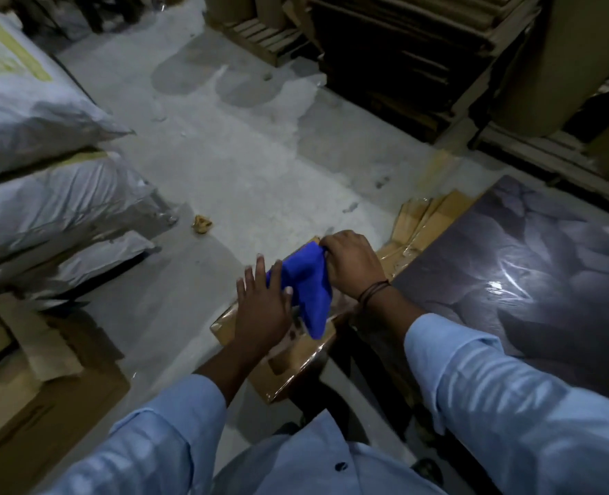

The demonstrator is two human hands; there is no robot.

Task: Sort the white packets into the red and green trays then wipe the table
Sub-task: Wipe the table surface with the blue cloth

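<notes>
A blue cloth (304, 285) hangs bunched over a brown cardboard box (288, 355) to the left of the table. My right hand (353, 266) grips the cloth's upper end in a closed fist. With straight, spread fingers, my left hand (261, 309) touches the cloth's left side. The dark glossy table (531, 280) fills the right of the view, with a bright light glare on it. No white packets and no red or green trays are in view.
White sacks (45, 194) are stacked at the left above flat cardboard boxes (27, 380). Flattened cartons (420, 223) lie by the table's far corner. Wooden pallets (420, 58) and large paper rolls stand at the back. A crumpled scrap (201, 223) lies on the grey floor.
</notes>
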